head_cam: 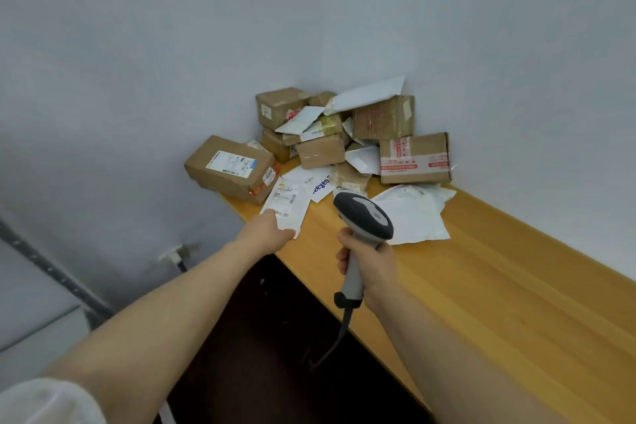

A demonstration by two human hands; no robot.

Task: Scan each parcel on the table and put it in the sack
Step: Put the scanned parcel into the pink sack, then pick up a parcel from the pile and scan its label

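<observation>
The left hand (266,231) reaches out to the desk's (499,268) left edge and pinches the near end of a flat white mailer (287,203), which lies label up. The fingers are closed on it, and the back of the hand faces me. The right hand (370,268) is wrapped tight around the grey handle of a scanner (364,220). Its dark head is raised above the desk and aimed towards the mailer, and its cable (339,334) hangs below the fist.

The other parcels (320,148) are heaped in the corner where two walls meet. They are brown boxes and white bags lying over one another. A labelled box (230,167) sits just beyond the mailer and touches its far end. A crumpled white bag (413,213) lies to the scanner's right. A wall socket (175,253) shows below the desk's edge.
</observation>
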